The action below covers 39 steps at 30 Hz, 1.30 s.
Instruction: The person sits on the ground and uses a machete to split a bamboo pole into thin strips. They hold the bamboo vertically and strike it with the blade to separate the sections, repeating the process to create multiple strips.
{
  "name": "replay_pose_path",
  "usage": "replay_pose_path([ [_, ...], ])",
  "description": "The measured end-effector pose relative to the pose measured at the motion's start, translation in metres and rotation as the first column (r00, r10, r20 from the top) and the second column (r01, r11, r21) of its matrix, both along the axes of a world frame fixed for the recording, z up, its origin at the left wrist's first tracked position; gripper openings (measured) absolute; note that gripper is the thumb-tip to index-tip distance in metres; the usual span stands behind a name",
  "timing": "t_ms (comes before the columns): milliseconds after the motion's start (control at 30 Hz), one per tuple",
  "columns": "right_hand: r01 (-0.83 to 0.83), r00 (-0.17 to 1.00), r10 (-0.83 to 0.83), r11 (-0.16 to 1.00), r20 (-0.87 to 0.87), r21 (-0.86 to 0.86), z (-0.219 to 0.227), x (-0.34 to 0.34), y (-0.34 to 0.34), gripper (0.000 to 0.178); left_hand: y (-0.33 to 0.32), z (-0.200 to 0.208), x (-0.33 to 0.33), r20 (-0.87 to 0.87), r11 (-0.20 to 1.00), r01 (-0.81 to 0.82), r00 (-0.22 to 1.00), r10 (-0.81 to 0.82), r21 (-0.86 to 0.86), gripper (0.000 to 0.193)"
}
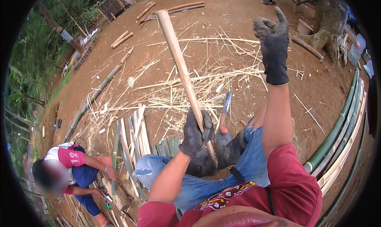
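Midway, seemingly: the gloved left hand (196,133) grips an unsplit bamboo pole (180,66); the right hand (274,42) lifts empty, fingers spread. Cut bamboo strips (135,135) already lie on the dirt ground (317,92), a knife (225,112) nearby.

Both hands wear dark grey fabric gloves, the left hand (195,135) at centre, the right hand (274,44) at upper right with a yellow-edged cuff. The long pale tan bamboo pole (183,72) crosses reddish-brown bare earth (321,88). Faded blue denim jeans (186,183) and a dark red patterned shirt (293,183) fill the bottom; glossy green bamboo stalks (337,131) curve at right.
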State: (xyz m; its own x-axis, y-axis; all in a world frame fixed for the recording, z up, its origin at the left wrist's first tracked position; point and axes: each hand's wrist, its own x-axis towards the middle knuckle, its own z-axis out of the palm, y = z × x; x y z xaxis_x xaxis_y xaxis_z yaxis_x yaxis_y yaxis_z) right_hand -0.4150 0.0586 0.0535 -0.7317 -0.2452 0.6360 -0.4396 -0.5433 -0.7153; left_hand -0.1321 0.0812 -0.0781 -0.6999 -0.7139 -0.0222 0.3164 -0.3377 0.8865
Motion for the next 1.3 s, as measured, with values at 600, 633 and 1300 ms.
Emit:
replay_pose_path([
  [600,0.097,0.758,0.062,0.974,-0.650,0.207,0.001,0.088,-0.006,0.019,0.012,0.002,-0.012,-0.135,0.921,0.390,0.911,-0.389,-0.014,0.090],
  [633,0.155,0.758,0.039,0.959,-0.652,0.237,0.003,0.085,-0.004,0.022,0.017,0.004,-0.009,-0.098,0.937,0.346,0.932,-0.349,-0.048,0.087],
  [1300,0.628,0.441,-0.462,0.771,-0.769,-0.103,-0.005,0.014,-0.006,0.022,0.017,-0.018,-0.011,0.005,0.912,0.410,0.912,-0.410,-0.011,0.102],
])
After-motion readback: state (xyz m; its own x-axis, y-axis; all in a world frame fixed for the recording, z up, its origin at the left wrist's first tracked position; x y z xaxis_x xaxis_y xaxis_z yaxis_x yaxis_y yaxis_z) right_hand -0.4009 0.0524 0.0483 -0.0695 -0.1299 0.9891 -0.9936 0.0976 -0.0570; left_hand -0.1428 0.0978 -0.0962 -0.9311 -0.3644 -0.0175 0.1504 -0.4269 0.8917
